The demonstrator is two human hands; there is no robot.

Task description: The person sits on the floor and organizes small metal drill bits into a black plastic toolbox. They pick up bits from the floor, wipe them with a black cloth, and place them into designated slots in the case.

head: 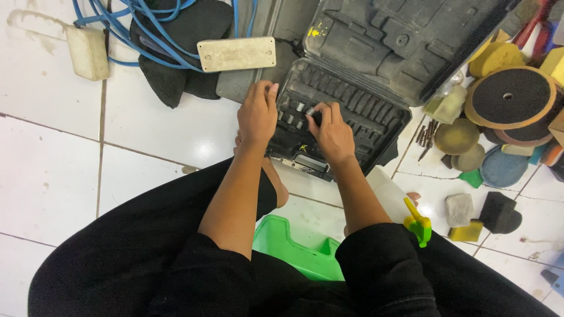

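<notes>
Socket-set case (346, 126) lies open on the floor; left hand (257, 114) steadies its edge, right hand (330, 130) fingers pinch a small socket (311, 111), needing careful seating.

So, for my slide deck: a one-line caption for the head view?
Left hand steadies an open black tool case while right hand pinches a small socket.

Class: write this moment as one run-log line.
view: head | left hand: on edge of tool case | right hand: pinching a socket over its slot | case: open on tile floor
</notes>
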